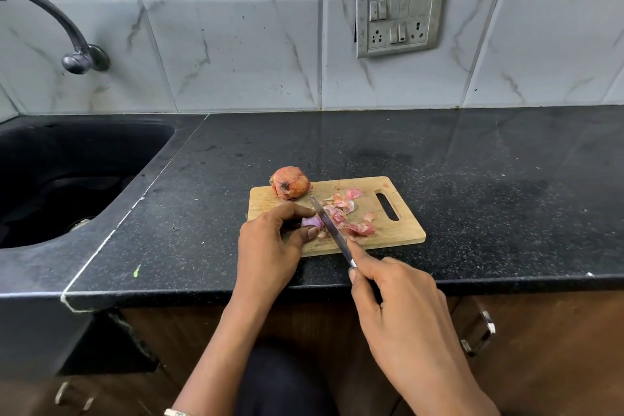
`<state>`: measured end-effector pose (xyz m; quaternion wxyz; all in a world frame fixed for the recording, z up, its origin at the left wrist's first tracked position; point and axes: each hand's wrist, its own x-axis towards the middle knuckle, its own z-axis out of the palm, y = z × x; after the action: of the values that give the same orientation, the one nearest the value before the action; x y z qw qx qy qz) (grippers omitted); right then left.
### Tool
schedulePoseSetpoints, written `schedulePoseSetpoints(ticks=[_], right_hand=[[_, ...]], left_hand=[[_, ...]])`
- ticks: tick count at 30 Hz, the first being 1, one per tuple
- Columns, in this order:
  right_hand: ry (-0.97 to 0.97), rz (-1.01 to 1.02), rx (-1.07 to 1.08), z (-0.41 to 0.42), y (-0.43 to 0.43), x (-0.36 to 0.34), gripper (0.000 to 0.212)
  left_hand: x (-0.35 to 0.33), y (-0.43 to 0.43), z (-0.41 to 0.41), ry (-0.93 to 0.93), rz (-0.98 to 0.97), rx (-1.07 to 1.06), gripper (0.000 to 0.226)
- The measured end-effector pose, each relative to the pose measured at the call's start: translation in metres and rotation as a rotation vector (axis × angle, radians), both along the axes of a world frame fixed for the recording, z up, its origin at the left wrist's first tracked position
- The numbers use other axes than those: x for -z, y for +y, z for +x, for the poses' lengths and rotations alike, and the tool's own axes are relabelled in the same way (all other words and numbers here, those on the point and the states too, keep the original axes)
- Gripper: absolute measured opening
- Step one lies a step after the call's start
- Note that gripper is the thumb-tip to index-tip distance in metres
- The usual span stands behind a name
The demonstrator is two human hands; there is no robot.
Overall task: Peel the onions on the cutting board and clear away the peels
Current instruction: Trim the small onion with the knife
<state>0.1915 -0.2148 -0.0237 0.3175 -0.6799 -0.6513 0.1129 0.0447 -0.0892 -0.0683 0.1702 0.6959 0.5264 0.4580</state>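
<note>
- Head view: a wooden cutting board (373, 241) lies on the black speckled table (489, 196), its handle slot at the right end.
- An unpeeled onion (291, 183) with dry orange-brown skin sits at the board's far left corner, apart from both hands.
- The left hand (270, 246) is at the board's left near edge. Its fingers (297, 209) curl over the top and the thumb presses from the near side, grasping a small onion (311, 221) whose pale purple flesh shows between them.
- The right hand (395, 294) is clenched round the handle of a knife (332, 230), with the forefinger stretched along the back of the blade.
- The blade runs diagonally, its tip pointing away and to the left. It lies against the right side of the held onion, but I cannot tell whether it has entered the flesh.
- Pink and papery peels (341, 209) are scattered on the middle of the board, just right of the blade, with a larger reddish piece nearer the slot.
- A dark sink (158, 145) is set into the table on the left, with a curved metal tap (67, 30) on the tiled wall above it.
- A switch plate (400, 18) with sockets hangs on the wall behind the board.
- Below the table edge there are wooden cabinet fronts with a metal handle (479, 331).
</note>
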Motion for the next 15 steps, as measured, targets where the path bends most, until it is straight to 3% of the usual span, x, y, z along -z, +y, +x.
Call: schedulePoseSetpoints(ticks=[15], right_hand=[[-0.048, 0.020, -0.008, -0.0012, 0.0006, -0.0008, 0.046]], left_hand=[[-0.0010, 0.0002, -0.0006, 0.014, -0.010, 0.002, 0.020]])
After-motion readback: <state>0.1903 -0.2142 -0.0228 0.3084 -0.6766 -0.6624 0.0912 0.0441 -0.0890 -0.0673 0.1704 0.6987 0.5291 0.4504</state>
